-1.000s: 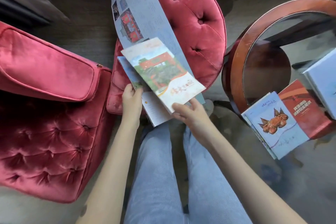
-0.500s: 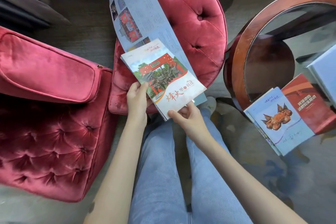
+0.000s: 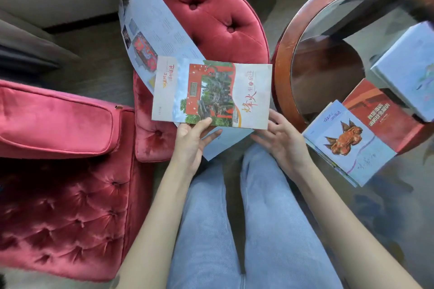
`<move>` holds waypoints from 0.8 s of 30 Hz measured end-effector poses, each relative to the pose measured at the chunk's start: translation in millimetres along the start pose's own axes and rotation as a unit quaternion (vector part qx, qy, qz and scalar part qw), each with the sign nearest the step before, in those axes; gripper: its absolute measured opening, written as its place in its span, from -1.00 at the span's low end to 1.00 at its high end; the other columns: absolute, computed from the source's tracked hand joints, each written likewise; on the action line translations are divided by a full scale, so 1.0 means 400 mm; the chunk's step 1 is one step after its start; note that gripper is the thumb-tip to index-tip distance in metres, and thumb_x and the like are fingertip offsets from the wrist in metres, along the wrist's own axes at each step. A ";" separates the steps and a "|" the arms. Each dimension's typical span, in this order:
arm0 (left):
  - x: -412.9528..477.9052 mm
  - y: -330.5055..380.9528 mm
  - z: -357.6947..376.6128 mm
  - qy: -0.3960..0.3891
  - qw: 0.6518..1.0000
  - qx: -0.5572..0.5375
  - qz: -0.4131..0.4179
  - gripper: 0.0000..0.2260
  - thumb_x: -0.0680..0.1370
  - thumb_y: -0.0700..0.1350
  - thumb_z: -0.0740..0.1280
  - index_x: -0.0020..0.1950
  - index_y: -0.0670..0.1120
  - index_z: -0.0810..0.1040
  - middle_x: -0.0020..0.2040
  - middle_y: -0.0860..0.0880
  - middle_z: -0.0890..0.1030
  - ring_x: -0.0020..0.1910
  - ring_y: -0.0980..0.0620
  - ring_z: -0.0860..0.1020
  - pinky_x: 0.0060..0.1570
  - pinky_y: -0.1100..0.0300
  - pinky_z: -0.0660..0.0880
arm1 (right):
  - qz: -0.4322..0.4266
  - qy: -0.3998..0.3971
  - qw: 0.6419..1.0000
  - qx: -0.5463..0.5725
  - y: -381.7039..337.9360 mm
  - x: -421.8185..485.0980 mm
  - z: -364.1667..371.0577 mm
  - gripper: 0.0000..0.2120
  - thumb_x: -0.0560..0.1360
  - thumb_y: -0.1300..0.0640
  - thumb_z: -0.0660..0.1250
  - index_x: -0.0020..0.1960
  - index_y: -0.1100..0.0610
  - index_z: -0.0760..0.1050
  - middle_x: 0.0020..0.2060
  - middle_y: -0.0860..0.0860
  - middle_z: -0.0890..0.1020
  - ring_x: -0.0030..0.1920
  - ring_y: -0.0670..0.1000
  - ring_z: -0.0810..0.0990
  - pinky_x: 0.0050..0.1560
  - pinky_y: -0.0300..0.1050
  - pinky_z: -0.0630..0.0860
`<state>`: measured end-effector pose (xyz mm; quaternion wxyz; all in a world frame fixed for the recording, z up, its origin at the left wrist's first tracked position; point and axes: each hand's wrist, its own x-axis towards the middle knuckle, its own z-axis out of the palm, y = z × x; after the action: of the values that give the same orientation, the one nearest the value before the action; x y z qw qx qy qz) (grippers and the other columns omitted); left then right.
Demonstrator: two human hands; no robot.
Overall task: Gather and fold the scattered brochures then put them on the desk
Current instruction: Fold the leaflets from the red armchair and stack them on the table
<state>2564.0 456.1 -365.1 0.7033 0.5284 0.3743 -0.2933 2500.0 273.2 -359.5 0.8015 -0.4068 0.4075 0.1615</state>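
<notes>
A folded brochure point(image 3: 211, 92) with a red gate picture on its cover lies sideways in front of me. My left hand point(image 3: 191, 144) pinches its lower edge, thumb on top and fingers underneath. My right hand point(image 3: 283, 137) has its fingers spread at the brochure's lower right corner, reaching under it. A long unfolded brochure point(image 3: 152, 30) runs from behind the folded one up over the round red seat point(image 3: 211, 19); its lower end shows below the cover. On the round glass desk point(image 3: 296, 30) lie a blue brochure with an orange beast point(image 3: 345, 143), a red brochure point(image 3: 385, 112) and a pale one point(image 3: 408, 68).
A red tufted armchair point(image 3: 61, 206) with a cushioned armrest point(image 3: 54, 119) fills the left side. My legs in light blue jeans point(image 3: 234, 230) are at the bottom centre. A wall and dark skirting run along the top.
The folded brochure has turned from a diagonal to lying sideways and come nearer. My right hand has shifted to its lower right corner; my left hand still holds the lower edge.
</notes>
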 end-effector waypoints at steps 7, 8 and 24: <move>-0.020 -0.045 0.147 -0.096 0.986 0.136 0.024 -0.86 0.53 -0.31 0.30 0.04 -0.13 0.44 -0.08 -0.09 0.55 -0.14 0.05 0.60 -0.07 0.12 0.63 | -0.115 0.120 0.981 -0.099 -0.064 -0.029 -0.154 -0.75 0.53 0.31 0.26 0.18 0.11 0.42 -0.05 -0.02 0.64 -0.12 -0.19 0.66 -0.21 -0.34 0.57; -0.021 -0.047 0.169 -0.099 0.985 0.136 0.030 -0.85 0.54 -0.31 0.29 0.02 -0.09 0.45 -0.08 -0.07 0.56 -0.13 0.03 0.60 -0.08 0.13 0.63 | -0.129 0.141 0.976 -0.107 -0.068 -0.035 -0.181 -0.73 0.52 0.34 0.26 0.16 0.09 0.42 -0.07 -0.03 0.63 -0.13 -0.20 0.66 -0.22 -0.34 0.58; 0.076 -0.288 0.442 -0.166 0.782 0.592 0.102 -0.95 0.48 -0.19 0.41 -0.14 -0.12 0.56 -0.23 -0.02 0.60 -0.21 0.06 0.55 -0.14 0.11 0.51 | -0.043 0.416 0.904 -0.086 0.071 -0.134 -0.669 -0.64 0.48 0.42 0.25 0.23 0.20 0.48 -0.07 0.17 0.59 -0.23 -0.08 0.57 -0.28 -0.38 0.54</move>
<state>2525.9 254.5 -422.2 0.3295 0.8192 -0.0512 -0.4665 2310.5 85.1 -422.2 0.5276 -0.5212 0.6704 -0.0227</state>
